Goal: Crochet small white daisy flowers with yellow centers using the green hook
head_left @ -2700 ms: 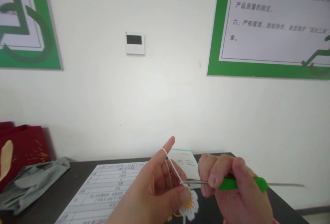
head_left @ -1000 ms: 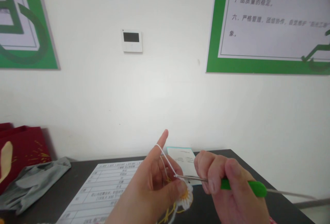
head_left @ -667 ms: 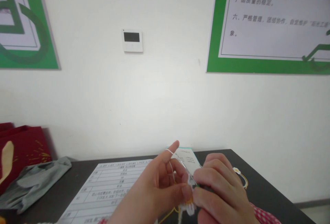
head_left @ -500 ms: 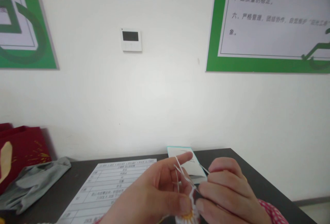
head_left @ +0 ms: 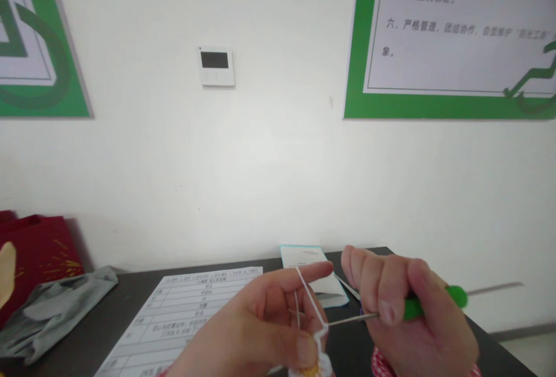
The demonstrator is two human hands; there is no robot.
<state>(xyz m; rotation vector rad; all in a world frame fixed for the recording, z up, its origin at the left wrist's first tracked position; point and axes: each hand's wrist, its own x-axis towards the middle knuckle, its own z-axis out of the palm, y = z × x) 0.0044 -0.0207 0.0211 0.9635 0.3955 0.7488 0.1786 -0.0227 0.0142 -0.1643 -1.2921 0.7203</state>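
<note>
My left hand (head_left: 269,322) pinches a small crochet piece (head_left: 319,365), white with a yellow centre, at the bottom of the view. White yarn (head_left: 307,290) runs over its outstretched index finger down to the piece. My right hand (head_left: 403,307) is wrapped round the green handle (head_left: 413,308) of a crochet hook, whose metal shaft (head_left: 351,320) points left. The hook's tip meets the yarn just above the piece. A second thin metal end (head_left: 495,289) sticks out of the handle to the right.
A printed sheet (head_left: 174,313) lies on the dark table (head_left: 87,313), left of my hands. Behind them is a white card with a blue edge (head_left: 299,255). A grey cloth (head_left: 61,307) and a red bag (head_left: 43,249) are at the left, against the wall.
My right hand has turned and drawn a little to the right, so the green handle now shows. The hook now lies nearly level, its tip at the yarn. The left hand keeps its pinch.
</note>
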